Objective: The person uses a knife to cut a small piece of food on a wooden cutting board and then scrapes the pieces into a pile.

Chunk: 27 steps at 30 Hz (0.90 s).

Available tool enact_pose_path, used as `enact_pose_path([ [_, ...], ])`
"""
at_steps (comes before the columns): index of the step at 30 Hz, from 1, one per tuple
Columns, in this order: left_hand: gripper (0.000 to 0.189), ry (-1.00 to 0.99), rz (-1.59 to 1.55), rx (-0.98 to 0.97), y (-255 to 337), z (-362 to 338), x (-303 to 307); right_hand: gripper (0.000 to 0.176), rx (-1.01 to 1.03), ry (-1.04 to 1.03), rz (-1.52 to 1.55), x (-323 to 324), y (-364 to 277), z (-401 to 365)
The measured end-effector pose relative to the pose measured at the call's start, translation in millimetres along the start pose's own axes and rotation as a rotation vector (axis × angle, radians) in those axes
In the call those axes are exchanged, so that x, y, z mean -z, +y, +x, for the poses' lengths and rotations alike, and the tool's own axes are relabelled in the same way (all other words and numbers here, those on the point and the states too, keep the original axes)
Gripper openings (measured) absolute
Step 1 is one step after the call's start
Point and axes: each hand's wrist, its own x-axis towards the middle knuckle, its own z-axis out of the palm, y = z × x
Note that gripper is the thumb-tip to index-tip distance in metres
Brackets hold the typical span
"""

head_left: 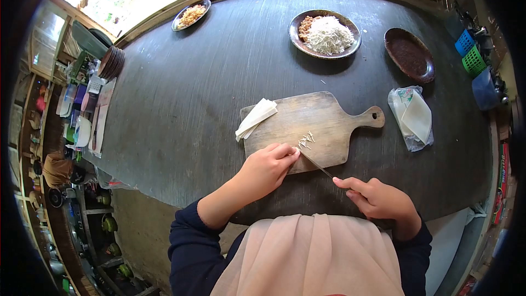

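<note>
A wooden cutting board (323,107) with a handle lies on the dark table. My left hand (268,170) is closed at the board's front edge, its fingertips pressing a small white piece against the knife. In my right hand (378,197) is the knife (318,165), its blade reaching over the board to my left fingertips. Thin white slivers (307,140) are scattered just beyond the blade. Flat white strips (256,118) are stacked across the board's left edge.
Farther back stands a plate (296,43) heaped with white shreds and brown pieces. An oval brown dish (410,55) and a plastic packet (411,118) with white sheets are at the right. A small plate (176,24) of orange-brown food sits at the back left, near stacked dishes (111,63).
</note>
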Motion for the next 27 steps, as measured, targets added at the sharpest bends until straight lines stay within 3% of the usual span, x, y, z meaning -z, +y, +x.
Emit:
enact_pose_path([
  [12,0.03,-0.02,-0.035,0.001,-2.6,-0.1,-0.4,0.042,0.044,0.122,0.066,-6.5,1.2,6.4],
  [15,0.03,-0.03,-0.016,0.002,-2.4,0.0,0.8,0.044,0.134,0.113,-0.028,-11.0,4.8,4.9],
  [27,0.03,-0.027,-0.008,-0.009,-1.9,0.7,0.6,0.046,0.122,0.106,-0.043,-10.3,1.6,5.6],
])
